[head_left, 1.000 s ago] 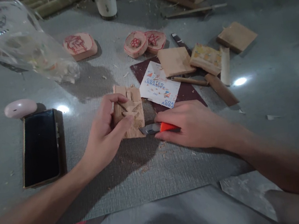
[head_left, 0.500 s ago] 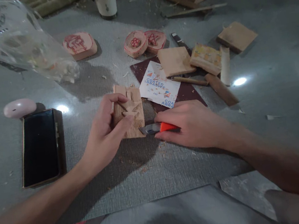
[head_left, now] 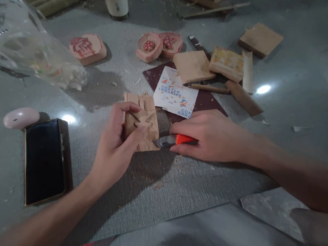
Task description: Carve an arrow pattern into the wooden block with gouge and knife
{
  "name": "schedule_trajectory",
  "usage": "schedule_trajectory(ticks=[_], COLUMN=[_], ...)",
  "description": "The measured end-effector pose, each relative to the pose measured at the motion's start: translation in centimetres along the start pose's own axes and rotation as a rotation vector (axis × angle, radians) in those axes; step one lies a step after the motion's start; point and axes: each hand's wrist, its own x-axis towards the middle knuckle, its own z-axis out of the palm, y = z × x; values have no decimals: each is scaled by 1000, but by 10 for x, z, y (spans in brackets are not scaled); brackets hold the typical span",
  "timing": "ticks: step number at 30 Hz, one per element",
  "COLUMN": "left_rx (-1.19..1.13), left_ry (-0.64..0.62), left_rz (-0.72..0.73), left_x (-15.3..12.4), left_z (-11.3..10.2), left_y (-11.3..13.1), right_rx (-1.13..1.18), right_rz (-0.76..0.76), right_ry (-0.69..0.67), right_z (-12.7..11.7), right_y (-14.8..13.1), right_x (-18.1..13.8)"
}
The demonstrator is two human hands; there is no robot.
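My left hand (head_left: 117, 139) grips a small wooden block (head_left: 150, 134) by its left side, thumb pressed on its top face. Grooves are carved into that face, with part of the pattern hidden under my fingers. In my right hand (head_left: 204, 135) is a utility knife (head_left: 181, 139) with an orange-red and dark handle. Its blade tip points left and meets the block's lower right corner. Wood shavings lie around the block. Just behind it sits a piece of sandpaper (head_left: 175, 93), its white printed back facing up.
At the left are a phone (head_left: 43, 161), a pink earbud case (head_left: 21, 117) and a clear plastic bag (head_left: 49, 57). Round carved pieces (head_left: 149, 48) with red drawings stand behind the block. Wooden blocks (head_left: 194, 66) and sticks lie to the right. A cup (head_left: 117, 2) is at the back.
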Motion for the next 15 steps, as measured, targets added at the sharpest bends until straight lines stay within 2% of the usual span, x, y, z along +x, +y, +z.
schedule_trajectory(ticks=[15], left_rx=[48], left_ry=[-11], left_rz=[-13], left_x=[1], left_z=[0], left_y=[7], right_rx=[0], right_rz=[-2], right_ry=[-14], right_z=[0], right_y=[1], right_x=[-1])
